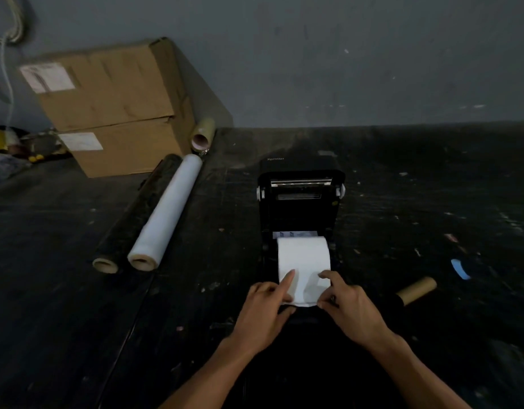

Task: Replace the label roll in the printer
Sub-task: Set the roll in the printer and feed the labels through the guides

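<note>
Both hands pin the loose paper end of the white label roll (303, 255), seated in the open black plastic printer (300, 202) directly ahead, its axis running left-right. Left hand (266, 314) presses with its forefinger extended; right hand (350, 308) pinches the edge, equally near.

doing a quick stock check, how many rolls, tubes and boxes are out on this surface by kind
Label roll in the open printer: 1
Long wrap rolls, one white, one dark: 2
Cardboard tubes, one by the boxes, one right of the printer: 2
Cardboard boxes, stacked, upper and lower: 2
Printers: 1
Total: 8
</note>
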The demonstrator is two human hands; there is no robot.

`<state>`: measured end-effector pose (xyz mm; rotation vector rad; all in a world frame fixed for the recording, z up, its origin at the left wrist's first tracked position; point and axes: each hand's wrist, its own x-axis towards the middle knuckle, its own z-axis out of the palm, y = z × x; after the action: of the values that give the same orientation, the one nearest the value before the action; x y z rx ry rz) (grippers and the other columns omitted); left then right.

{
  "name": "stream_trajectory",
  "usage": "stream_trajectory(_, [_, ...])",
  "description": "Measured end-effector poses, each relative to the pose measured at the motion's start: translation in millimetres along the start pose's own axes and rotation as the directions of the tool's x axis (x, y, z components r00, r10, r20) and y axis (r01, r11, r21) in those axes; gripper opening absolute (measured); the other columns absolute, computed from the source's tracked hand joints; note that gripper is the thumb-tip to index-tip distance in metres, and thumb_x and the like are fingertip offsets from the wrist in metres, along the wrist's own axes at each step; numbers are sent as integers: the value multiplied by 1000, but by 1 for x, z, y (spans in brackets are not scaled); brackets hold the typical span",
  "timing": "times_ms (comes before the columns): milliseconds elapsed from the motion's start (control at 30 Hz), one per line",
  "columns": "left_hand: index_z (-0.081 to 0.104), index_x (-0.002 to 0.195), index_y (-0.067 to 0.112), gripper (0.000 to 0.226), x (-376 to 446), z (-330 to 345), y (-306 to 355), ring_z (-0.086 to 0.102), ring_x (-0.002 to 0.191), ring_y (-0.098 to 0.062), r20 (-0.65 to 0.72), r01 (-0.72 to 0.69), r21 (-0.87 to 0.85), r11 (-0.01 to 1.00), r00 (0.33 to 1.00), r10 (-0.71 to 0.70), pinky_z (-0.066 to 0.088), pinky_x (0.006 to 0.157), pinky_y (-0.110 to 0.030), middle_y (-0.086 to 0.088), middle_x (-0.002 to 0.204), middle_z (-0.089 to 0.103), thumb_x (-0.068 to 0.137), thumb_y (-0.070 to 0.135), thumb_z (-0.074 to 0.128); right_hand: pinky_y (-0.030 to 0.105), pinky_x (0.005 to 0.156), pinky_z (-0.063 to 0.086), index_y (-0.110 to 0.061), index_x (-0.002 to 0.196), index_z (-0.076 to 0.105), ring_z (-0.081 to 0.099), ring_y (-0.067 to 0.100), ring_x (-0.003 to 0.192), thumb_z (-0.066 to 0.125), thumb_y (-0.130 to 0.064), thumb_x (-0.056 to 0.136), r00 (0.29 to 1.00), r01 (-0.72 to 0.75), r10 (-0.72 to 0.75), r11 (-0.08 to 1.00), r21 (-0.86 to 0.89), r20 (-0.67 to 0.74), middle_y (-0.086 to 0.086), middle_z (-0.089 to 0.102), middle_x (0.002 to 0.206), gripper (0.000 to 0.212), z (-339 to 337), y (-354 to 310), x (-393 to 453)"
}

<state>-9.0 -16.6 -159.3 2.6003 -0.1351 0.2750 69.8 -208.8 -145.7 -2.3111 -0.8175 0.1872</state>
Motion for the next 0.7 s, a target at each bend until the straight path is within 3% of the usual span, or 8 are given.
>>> stream_trajectory(133, [27,146,26,62,3,1,-7,51,108,-14,-10,-66,52,996,998,67,29,99,-28,9,106,71,91,25,56,13,72,49,-25,126,40,65,1,76,68,-12,81,1000,-15,15,999,29,14,-11,72,83,55,0,2,-1])
stream_trajectory(367, [37,143,21,54,9,-4,-6,53,100,-21,11,-159,103,982,987,159,28,94,-23,-1,104,68,91,17,54,6,70,46,-25,121,43,64,-1,75,68,-11,81,999,-29,27,998,62,22,-13,71,80,49,-2,1,-2])
stream_trajectory(467, [43,140,18,51,7,-4,-3,52,98,-22,-1,-181,82,980,983,182,24,91,-18,-5,102,68,90,13,54,9,73,47,-25,127,41,64,2,78,68,-14,81,999,-15,13,999,53,35,-13,70,85,54,-4,1,-5])
stream_trajectory(700, [42,139,15,49,0,-3,-5,53,96,-20,2,-158,24,987,987,158,27,96,-22,2,98,70,91,14,54,25,73,53,-23,124,44,64,5,75,68,-17,82,1000,-8,8,1000,-11,13,-10,71,86,48,-4,0,-11])
